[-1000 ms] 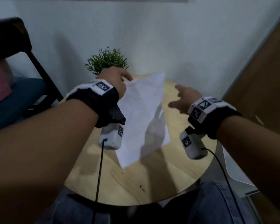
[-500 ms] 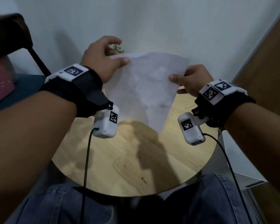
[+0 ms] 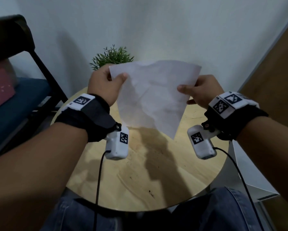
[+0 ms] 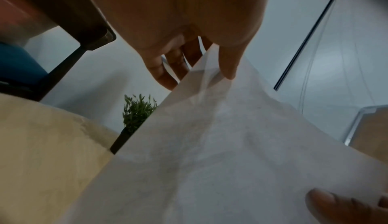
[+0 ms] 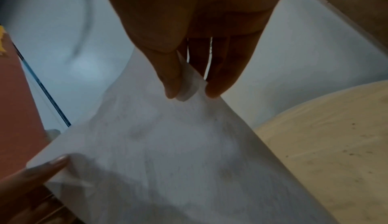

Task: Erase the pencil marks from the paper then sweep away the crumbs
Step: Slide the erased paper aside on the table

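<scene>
Paper [image 3: 154, 95] held upright above round surface [image 3: 140, 184], left hand [image 3: 105, 85] and right hand [image 3: 200, 90] fingers pinching upper corners. Likely crumb-shedding step; dark specks lie on surface. Next: sweep specks off.

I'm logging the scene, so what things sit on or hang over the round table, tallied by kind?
Paper sheet: 1
Potted plant: 1
Hands holding the sheet: 2, left hand and right hand
Total: 4
</scene>
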Available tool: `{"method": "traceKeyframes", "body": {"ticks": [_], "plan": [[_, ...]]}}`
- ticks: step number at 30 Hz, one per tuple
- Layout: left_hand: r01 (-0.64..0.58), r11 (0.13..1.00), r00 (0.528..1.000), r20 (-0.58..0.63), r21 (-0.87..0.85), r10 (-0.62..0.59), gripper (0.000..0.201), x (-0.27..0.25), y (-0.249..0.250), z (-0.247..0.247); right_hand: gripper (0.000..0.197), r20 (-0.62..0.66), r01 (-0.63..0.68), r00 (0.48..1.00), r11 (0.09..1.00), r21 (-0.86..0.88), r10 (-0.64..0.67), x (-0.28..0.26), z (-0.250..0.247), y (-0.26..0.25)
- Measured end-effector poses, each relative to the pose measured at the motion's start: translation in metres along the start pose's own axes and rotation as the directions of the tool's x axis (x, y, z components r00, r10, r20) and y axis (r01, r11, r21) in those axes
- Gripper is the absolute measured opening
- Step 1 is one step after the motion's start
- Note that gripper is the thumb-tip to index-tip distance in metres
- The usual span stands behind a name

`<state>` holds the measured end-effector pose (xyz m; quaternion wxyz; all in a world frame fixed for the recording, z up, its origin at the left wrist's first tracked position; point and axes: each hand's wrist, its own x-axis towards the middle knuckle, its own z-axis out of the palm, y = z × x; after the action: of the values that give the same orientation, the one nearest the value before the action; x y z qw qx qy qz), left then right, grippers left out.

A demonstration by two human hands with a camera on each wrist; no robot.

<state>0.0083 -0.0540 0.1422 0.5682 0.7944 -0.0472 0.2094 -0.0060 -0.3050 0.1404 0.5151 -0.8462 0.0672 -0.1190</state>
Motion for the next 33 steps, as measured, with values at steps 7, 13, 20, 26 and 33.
{"method": "traceKeyframes", "body": {"ticks": [7, 13, 20, 26, 33], "plan": [[0.130, 0.953, 0.970, 0.163, 0.275, -0.179, 0.030, -0.012, -0.030, 0.014, 0.025, 0.122, -0.080, 0.985, 0.952, -0.294, 0.121, -0.001, 0.012, 0.025], [0.135, 0.976, 0.982, 0.110, 0.169, -0.154, 0.026, 0.001, -0.032, 0.009, 0.025, 0.081, -0.053, 0.995, 0.988, -0.148, 0.065, 0.004, 0.008, 0.018], [0.243, 0.914, 0.927, 0.199, 0.326, -0.318, 0.008, -0.027, -0.086, 0.018, 0.026, 0.130, -0.098, 0.979, 0.924, -0.369, 0.155, 0.000, 0.032, 0.051], [0.406, 0.910, 0.896, 0.156, 0.087, -0.415, 0.028, -0.017, -0.089, -0.012, 0.014, 0.187, -0.165, 0.972, 0.981, 0.104, 0.144, 0.009, 0.069, 0.020], [0.447, 0.810, 0.875, 0.001, 0.379, -0.484, 0.042, 0.009, -0.141, -0.057, 0.058, 0.300, 0.041, 0.953, 0.957, -0.287, 0.049, 0.007, 0.111, 0.024]]}}
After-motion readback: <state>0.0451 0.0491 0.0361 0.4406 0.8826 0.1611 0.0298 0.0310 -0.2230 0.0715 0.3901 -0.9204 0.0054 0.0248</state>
